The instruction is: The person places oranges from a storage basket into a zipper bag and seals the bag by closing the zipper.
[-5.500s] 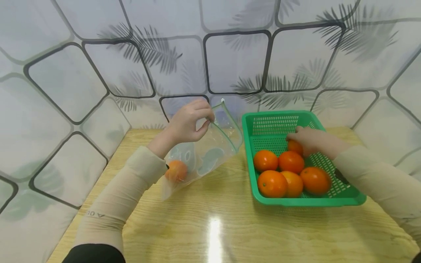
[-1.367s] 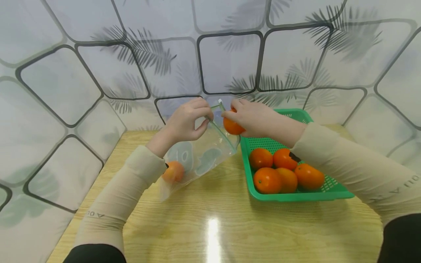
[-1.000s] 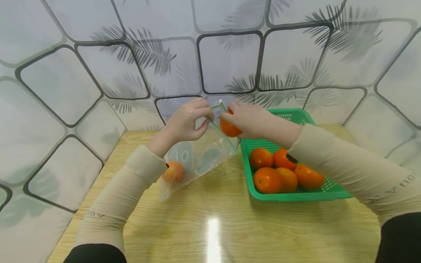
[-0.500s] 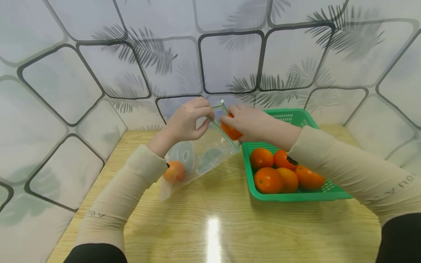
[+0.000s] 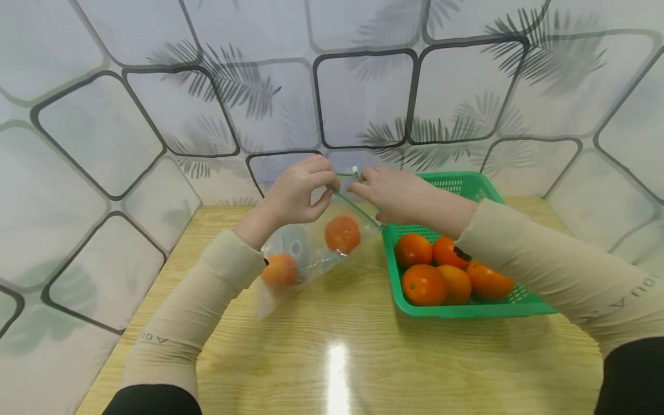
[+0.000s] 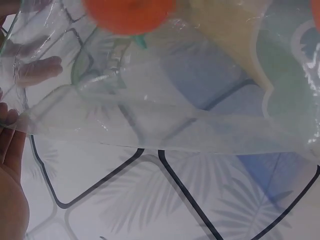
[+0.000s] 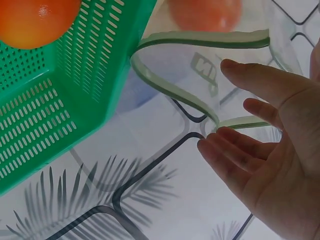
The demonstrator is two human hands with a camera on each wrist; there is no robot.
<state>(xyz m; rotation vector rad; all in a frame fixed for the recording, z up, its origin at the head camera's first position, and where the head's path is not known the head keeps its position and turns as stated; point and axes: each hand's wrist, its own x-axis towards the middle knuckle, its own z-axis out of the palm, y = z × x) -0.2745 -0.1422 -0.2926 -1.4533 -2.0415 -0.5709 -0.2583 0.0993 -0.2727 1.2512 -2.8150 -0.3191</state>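
My left hand [image 5: 303, 187] pinches the top edge of a clear zip bag [image 5: 325, 262] with a green seal strip and pale printed patches. Inside the bag, one orange [image 5: 279, 271] lies at the lower left corner and a second orange [image 5: 342, 234] sits just beneath the mouth. Right at the other side of the mouth is my right hand [image 5: 396, 196], holding nothing. In the right wrist view its thumb and fingers stand apart, fingertips by the green seal strip [image 7: 200, 39], which gapes in a loop. The left wrist view shows the left fingers [image 6: 11, 142] along the bag's edge.
A green perforated basket [image 5: 477, 311] stands on the wooden table [image 5: 270, 357] to the right of the bag, with several oranges [image 5: 424, 285] in it. Its left rim is close to the bag's mouth. A patterned covering [image 5: 368, 98] rises behind and at both sides.
My right hand brought an orange from the basket to the bag's mouth and let it go; it has dropped inside. The bag sags a little. My left hand keeps its pinch.
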